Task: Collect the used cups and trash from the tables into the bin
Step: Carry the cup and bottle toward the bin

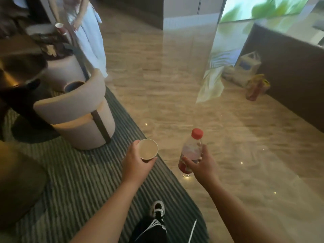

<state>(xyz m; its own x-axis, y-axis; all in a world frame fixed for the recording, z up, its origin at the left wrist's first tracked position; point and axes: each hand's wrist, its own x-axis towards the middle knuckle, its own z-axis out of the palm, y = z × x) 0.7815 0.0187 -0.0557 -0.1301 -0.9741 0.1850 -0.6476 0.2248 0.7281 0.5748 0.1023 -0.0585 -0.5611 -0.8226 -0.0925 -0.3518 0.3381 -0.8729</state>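
— Where are the cup and bottle?
— The left hand point(135, 159) is gripping the paper cup point(148, 149) upright; the right hand point(203, 163) is curling round the red-capped bottle point(190, 151), both above the carpet edge point(73, 172).
— What's nearby?
— A beige chair point(78, 109) is standing to the left; bags point(249, 71) are sitting against the counter.

L hand point(135, 159) grips cup point(148, 149) – R hand point(204, 164) bottle point(191, 151)

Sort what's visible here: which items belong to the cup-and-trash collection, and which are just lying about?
Part of the job:
- paper cup, held in the left hand
- plastic bottle with red cap, held in the right hand
- another paper cup on the far table at upper left

Just lying about:
- beige chairs
- bags on the floor by the dark counter
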